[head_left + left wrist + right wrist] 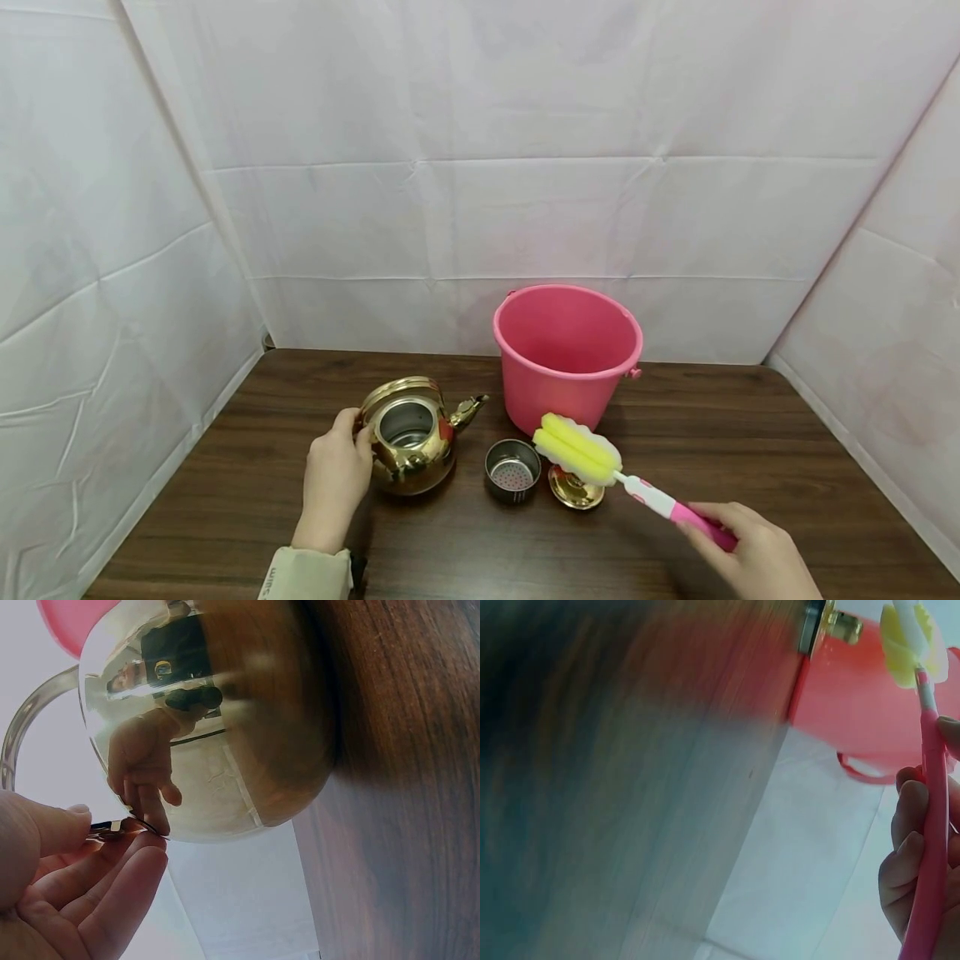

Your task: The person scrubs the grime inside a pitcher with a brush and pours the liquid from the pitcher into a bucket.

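A shiny gold teapot (420,471) stands uncovered on the table, its spout pointing right. My left hand (337,471) is at its left side; in the left wrist view thumb and fingers pinch the lower end of the teapot's handle (112,826). A sponge bottle brush (657,498) with a yellow-and-white head and pink-and-white handle is held by my right hand (757,550). Its head is in the air over the gold lid (576,495), partly hiding it. Between teapot and lid sits a metal strainer cup (512,475) with a perforated bottom.
Behind the strainer and lid stands a pink bucket (543,400), near the back of the dark wooden table (442,550). White cloth (450,217) hangs behind the table and at both sides.
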{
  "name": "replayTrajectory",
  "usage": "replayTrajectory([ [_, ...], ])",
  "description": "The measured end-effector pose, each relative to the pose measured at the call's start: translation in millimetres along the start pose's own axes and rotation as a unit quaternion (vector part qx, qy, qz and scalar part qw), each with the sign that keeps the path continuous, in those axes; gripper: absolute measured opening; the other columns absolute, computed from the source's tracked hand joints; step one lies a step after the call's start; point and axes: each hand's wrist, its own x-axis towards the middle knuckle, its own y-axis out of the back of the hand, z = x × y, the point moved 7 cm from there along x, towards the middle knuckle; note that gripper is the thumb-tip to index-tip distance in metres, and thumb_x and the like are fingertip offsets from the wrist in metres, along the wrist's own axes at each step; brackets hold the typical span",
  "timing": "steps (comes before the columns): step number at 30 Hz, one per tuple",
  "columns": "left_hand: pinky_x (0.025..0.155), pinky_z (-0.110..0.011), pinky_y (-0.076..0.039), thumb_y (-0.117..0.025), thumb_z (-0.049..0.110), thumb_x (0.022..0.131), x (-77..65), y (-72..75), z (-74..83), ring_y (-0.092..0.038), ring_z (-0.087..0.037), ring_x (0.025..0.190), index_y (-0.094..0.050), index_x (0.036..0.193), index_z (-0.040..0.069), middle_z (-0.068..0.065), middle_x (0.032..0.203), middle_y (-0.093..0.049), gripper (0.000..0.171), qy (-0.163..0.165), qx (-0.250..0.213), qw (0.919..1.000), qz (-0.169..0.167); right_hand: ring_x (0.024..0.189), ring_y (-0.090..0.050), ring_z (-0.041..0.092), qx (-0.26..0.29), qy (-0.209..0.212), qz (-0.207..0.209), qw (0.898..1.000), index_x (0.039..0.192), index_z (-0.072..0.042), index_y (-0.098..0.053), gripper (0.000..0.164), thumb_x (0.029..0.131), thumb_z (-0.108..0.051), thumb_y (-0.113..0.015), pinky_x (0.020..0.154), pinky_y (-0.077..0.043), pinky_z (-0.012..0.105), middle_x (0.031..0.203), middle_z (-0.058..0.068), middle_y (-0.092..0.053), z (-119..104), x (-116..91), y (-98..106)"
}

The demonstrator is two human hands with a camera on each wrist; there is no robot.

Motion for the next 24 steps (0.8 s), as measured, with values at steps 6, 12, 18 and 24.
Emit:
replayTrajectory([
  [6,0.060,-0.052,-0.051,-0.060,0.006,0.090,-0.6,0.5,-0.5,-0.066,-0.044,0.074,-0.059,0.107,-0.003,-0.027,0.090,-0.069,0.018,0.002,0.001,1.0000,0.002,0.058,-0.037,-0.006,-0.034,-0.090,-0.055,0.994,0.086,-0.013,-0.073,0.022,0.069,-0.022,-0.083,0.050,-0.034,0.018,0.076,-0.005,-0.064,18.6,-6.2,3.9],
  [12,0.056,-0.050,-0.050,-0.058,0.007,0.091,-0.9,-0.4,-0.8,-0.065,-0.042,0.070,-0.059,0.108,-0.003,-0.028,0.089,-0.068,0.019,0.001,0.003,1.0000,-0.007,0.056,-0.034,-0.006,-0.064,-0.129,-0.074,0.987,0.088,-0.010,-0.073,0.025,0.071,-0.025,-0.082,0.049,-0.032,0.020,0.071,-0.004,-0.059,35.5,-11.7,11.9],
  [18,0.054,-0.046,-0.050,-0.057,0.007,0.093,-0.7,-1.1,-0.3,-0.065,-0.039,0.067,-0.058,0.109,-0.004,-0.028,0.089,-0.068,0.020,-0.002,0.002,0.9999,-0.016,0.053,-0.032,-0.002,-0.076,-0.172,-0.096,0.978,0.093,-0.004,-0.073,0.032,0.079,-0.032,-0.076,0.048,-0.027,0.021,0.064,-0.004,-0.050,55.7,-14.9,16.5],
  [24,0.055,-0.047,-0.051,-0.058,0.008,0.092,0.0,-1.8,-0.2,-0.066,-0.039,0.068,-0.058,0.109,-0.003,-0.027,0.090,-0.068,0.020,-0.006,0.002,0.9999,-0.009,0.053,-0.037,0.002,-0.065,-0.197,-0.130,0.970,0.097,-0.004,-0.071,0.037,0.083,-0.038,-0.070,0.049,-0.031,0.025,0.065,-0.003,-0.058,67.0,-14.0,6.9],
])
